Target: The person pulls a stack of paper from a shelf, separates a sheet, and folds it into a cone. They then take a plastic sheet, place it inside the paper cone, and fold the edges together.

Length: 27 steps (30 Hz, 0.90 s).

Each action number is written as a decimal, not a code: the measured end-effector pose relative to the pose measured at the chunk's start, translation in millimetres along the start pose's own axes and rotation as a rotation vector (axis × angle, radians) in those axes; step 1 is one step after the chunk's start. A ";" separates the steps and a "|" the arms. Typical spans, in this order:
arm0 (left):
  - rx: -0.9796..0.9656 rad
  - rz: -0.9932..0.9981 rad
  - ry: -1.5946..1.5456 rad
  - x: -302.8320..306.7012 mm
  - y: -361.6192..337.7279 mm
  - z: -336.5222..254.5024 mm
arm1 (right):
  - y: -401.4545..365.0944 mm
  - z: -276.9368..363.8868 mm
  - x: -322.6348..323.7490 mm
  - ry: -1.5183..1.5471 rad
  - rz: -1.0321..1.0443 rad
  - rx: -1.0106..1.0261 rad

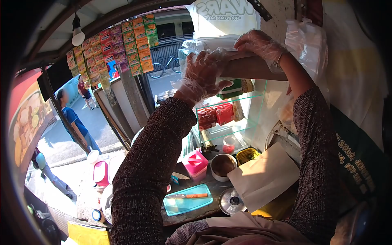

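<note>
Up at 12 o'clock, both gloved hands were on the brown pack point(249, 67) atop the glass cabinet point(255, 114). Left hand point(202, 75): fingers spread against its plastic-covered end. Right hand point(261, 45): fingers together over the top edge, grip unclear. Pack not lifted yet. Knife point(188, 196) at 6 o'clock lay untouched on the teal board point(179, 206).

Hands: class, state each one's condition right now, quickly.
Left hand: open, spread against the clear plastic.
Right hand: curved over the brown box; grip cannot be told.
</note>
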<state>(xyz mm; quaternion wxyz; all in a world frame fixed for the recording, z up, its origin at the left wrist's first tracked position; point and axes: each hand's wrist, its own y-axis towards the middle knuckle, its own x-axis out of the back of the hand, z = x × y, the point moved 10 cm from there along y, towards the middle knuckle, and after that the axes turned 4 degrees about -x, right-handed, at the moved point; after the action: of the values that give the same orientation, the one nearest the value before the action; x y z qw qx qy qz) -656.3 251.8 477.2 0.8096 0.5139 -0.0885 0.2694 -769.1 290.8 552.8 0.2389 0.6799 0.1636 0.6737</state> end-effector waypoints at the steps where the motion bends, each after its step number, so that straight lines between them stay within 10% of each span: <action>1: 0.002 0.008 0.015 -0.3 0.0 0.1 | 0.2 0.6 0.3 0.000 0.001 0.001; 27: -0.025 -0.019 -0.083 4.1 2.4 -4.5 | 7.3 10.6 -4.2 -0.062 -0.049 0.049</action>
<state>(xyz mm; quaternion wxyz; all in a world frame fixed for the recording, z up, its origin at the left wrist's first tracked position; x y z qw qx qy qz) -654.8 257.9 478.8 0.8141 0.5152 -0.1208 0.2391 -759.5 281.3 553.5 0.2433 0.7019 0.1891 0.6421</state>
